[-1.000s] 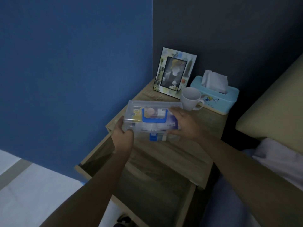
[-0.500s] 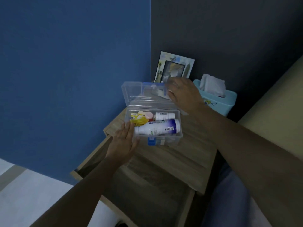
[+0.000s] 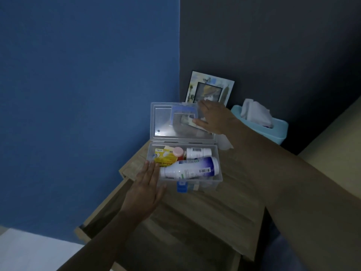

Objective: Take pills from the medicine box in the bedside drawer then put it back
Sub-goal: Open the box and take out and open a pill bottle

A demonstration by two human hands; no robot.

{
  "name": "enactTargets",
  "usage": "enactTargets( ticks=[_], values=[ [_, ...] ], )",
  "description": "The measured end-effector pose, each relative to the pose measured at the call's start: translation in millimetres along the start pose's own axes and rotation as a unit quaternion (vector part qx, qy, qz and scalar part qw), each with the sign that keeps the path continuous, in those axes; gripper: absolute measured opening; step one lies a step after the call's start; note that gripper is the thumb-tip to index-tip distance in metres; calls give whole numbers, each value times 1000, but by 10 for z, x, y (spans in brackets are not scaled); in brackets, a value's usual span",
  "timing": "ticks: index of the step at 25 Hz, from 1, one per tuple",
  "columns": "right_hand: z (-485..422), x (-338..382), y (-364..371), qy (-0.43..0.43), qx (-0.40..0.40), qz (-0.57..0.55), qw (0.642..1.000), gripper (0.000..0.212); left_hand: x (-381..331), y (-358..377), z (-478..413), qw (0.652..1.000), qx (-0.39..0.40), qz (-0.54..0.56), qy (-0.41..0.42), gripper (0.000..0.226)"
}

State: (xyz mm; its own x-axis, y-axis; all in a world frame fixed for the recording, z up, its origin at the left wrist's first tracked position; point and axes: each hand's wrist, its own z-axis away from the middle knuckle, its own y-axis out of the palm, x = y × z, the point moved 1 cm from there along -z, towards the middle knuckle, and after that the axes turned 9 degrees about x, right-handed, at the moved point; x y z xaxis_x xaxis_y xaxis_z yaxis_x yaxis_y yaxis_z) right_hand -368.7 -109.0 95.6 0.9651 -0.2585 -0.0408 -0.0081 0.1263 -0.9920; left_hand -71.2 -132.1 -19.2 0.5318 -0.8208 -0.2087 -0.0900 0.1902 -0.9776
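The clear plastic medicine box (image 3: 219, 173) stands on the wooden bedside table (image 3: 218, 208) with its lid (image 3: 164, 122) swung upright. Inside lie a large white bottle with a blue label (image 3: 189, 168), a smaller white bottle (image 3: 198, 152), a yellow packet (image 3: 163, 158) and a pink-capped item (image 3: 178, 151). My left hand (image 3: 145, 190) rests flat against the box's front left corner, fingers straight. My right hand (image 3: 212, 119) holds the lid's right edge. The drawer (image 3: 175, 249) below is pulled open and dark inside.
A picture frame (image 3: 210, 88) leans against the dark wall behind the box. A light blue tissue box (image 3: 273, 128) stands at the back right. A white mug is mostly hidden behind my right wrist. The bed edge lies at the right.
The box was shut and held in both hands a second ago; now its lid stands fully open. My left hand flattened against the box's corner.
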Motion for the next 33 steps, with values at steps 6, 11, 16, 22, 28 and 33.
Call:
enactTargets(
  ticks=[6, 11, 16, 22, 28, 33],
  values=[
    [331, 208, 231, -10, -60, -77, 995, 62, 5, -37, 10, 1000, 18, -12, 16, 85],
    [851, 504, 713, -26, -33, -149, 988, 56, -86, -219, -118, 998, -19, 61, 14, 77],
    [987, 600, 942, -39, -12, -116, 992, 56, -48, -416, -745, 990, 24, 109, 85, 41],
    [973, 617, 997, -41, -19, -102, 994, 55, -31, -470, -1123, 986, 96, 2, 133, 35],
    [984, 625, 1005, -41, -39, -102, 993, 55, 39, -471, -1108, 982, 99, 3, 162, 32],
    [1002, 634, 1007, -41, -45, -100, 993, 55, 56, -448, -1103, 984, 105, 20, 142, 26]
  ],
)
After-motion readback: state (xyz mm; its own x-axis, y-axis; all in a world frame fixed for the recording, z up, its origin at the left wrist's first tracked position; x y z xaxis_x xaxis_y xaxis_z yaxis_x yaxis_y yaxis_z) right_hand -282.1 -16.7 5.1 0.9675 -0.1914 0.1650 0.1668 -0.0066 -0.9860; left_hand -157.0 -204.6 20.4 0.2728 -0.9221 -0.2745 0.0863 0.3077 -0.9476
